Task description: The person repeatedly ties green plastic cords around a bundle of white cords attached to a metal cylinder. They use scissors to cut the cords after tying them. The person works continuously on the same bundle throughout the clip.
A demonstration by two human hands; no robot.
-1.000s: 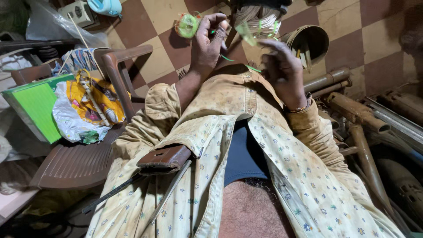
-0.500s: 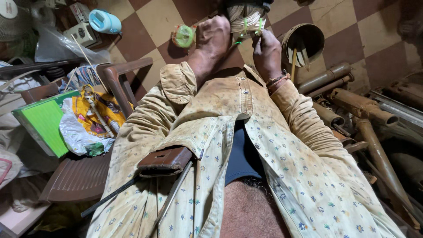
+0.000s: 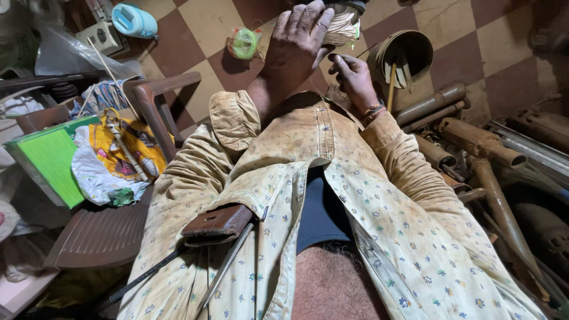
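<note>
1. We see our left hand (image 3: pixel 299 41) at twelve o'clock, fingers curled around a pale bundle of thin strips (image 3: pixel 342 28), gripping it firmly.
2. Our right hand (image 3: pixel 354 74) sits just beside it at one o'clock, fingertips pinched closed on a thin strand; what it is, we cannot tell.
3. A round tin holding sticks (image 3: pixel 409 53) lies at two o'clock, a green spool (image 3: pixel 244 43) at eleven.

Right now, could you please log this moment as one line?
left hand: grips pale bundle | right hand: pinches thin strand | beside: round tin of sticks
</note>
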